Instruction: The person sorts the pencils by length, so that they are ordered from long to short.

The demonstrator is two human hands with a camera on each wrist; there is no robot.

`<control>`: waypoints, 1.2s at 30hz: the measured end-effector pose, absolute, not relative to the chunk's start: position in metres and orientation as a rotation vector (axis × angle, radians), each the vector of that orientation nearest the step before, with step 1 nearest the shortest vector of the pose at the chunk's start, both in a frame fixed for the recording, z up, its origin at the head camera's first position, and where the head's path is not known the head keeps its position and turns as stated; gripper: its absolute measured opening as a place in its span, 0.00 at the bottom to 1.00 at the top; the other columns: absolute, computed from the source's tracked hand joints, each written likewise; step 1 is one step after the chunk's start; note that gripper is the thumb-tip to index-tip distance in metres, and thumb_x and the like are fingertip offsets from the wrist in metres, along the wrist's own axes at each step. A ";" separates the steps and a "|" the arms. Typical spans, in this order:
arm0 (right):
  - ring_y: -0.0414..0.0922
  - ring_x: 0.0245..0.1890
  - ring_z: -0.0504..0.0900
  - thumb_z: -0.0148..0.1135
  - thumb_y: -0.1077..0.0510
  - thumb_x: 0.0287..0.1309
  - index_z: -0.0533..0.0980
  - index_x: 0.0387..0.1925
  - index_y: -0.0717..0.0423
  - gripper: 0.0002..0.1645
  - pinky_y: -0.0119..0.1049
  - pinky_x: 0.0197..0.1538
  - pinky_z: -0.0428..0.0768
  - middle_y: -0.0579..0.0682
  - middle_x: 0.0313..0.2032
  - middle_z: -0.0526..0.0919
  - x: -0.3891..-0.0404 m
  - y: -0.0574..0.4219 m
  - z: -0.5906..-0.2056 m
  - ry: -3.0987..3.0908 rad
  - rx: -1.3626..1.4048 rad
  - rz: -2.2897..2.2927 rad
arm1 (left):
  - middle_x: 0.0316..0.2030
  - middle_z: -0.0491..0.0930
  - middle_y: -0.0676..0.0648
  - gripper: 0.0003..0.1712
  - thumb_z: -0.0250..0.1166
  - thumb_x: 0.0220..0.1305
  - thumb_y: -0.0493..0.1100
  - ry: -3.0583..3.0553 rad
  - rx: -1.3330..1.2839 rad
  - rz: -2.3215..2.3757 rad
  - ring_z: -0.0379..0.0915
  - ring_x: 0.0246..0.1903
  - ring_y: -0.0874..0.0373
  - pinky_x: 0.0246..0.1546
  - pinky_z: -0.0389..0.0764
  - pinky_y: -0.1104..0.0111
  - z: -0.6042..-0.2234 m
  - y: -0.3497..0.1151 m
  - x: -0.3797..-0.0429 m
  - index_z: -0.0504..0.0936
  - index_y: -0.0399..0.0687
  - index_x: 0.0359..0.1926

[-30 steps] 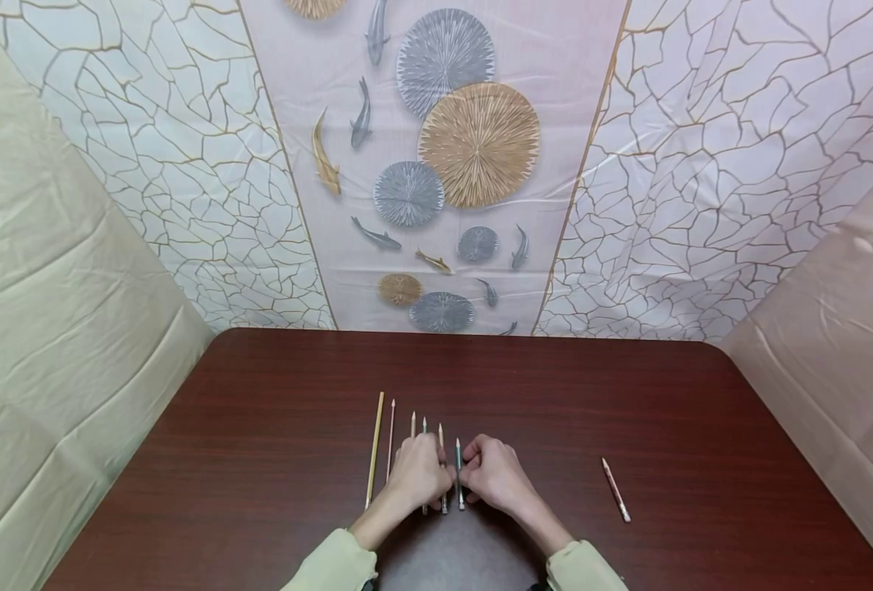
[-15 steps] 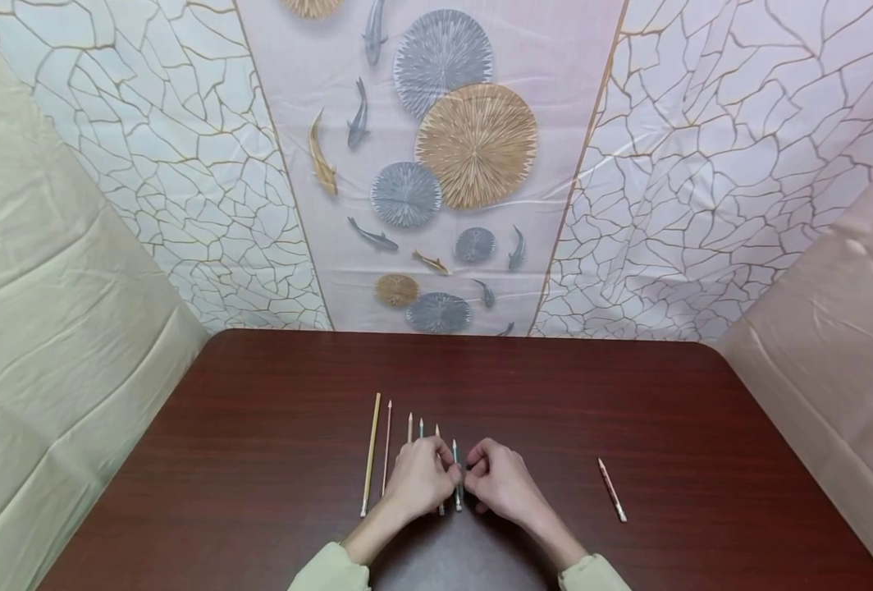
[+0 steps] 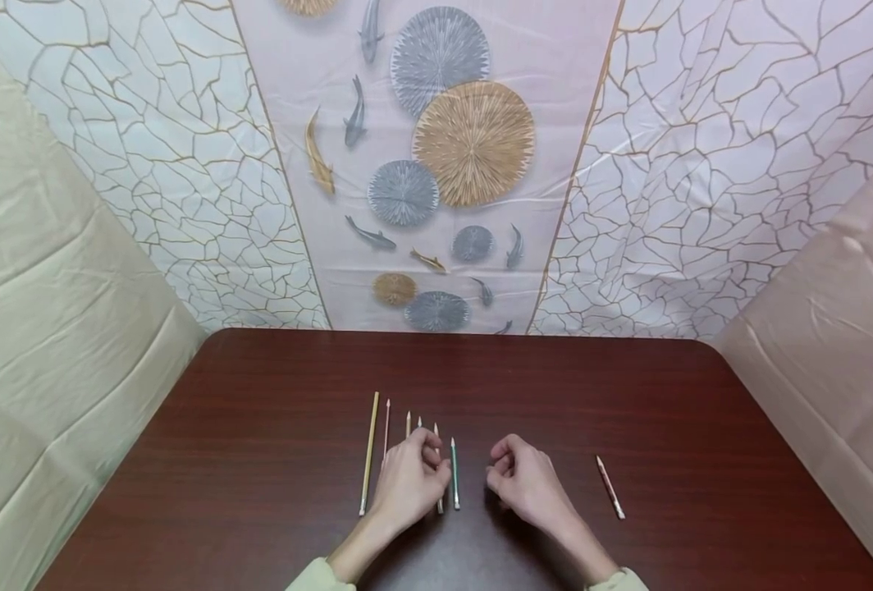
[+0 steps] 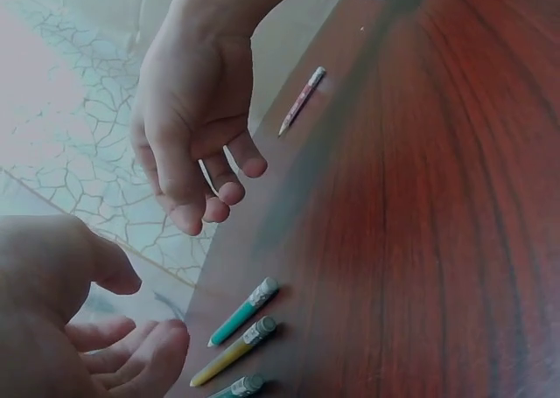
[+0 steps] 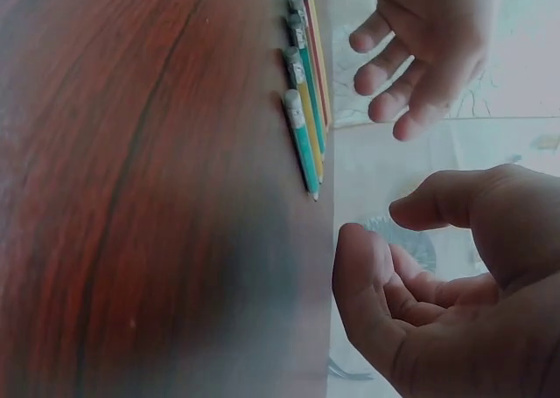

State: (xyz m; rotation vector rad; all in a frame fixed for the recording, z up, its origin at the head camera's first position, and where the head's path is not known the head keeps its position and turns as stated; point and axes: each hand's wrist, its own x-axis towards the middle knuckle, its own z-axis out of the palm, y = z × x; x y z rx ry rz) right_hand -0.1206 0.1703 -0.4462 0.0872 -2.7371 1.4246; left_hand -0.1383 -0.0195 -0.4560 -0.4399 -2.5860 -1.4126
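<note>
In the head view a row of several pencils lies side by side on the dark red table, points away from me. My left hand [image 3: 409, 478] hovers over the middle of the row and covers parts of some pencils. Its fingers are loosely bent and empty. Just right of it lies the green pencil [image 3: 454, 476], the row's rightmost, with a yellow pencil [image 4: 234, 352] beside it in the left wrist view. My right hand [image 3: 531, 483] is to the right of the row, apart from the green pencil [image 5: 303, 144], with relaxed fingers and nothing between thumb and fingertips [image 5: 359, 258].
A long yellow pencil [image 3: 369, 455] marks the row's left end, beside a thin reddish pencil [image 3: 387, 427]. A short red patterned pencil [image 3: 610, 488] lies alone to the right. Patterned cloth [image 3: 436, 246] hangs behind the table [image 3: 296, 369].
My right hand has moved right, away from the green pencil. My left hand has eased slightly left and its fingers have loosened. The green pencil stays at the row's right end.
</note>
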 end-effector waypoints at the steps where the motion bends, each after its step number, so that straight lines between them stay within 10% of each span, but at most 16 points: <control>1: 0.38 0.18 0.77 0.68 0.69 0.48 0.76 0.36 0.62 0.12 0.32 0.25 0.78 0.44 0.23 0.77 -0.120 0.172 -0.445 -2.740 0.086 1.392 | 0.25 0.80 0.54 0.12 0.69 0.51 0.32 -2.584 -0.436 -1.422 0.77 0.22 0.68 0.29 0.78 0.70 -0.456 -0.020 -0.137 0.80 0.38 0.39; 36: 0.41 0.30 0.80 0.65 0.64 0.53 0.78 0.40 0.63 0.12 0.36 0.37 0.75 0.48 0.31 0.82 -0.097 0.267 -0.430 -2.786 -0.260 1.014 | 0.55 0.74 0.36 0.40 0.75 0.45 0.34 -2.587 -0.225 -1.109 0.69 0.53 0.36 0.51 0.70 0.42 -0.461 -0.078 -0.107 0.73 0.42 0.63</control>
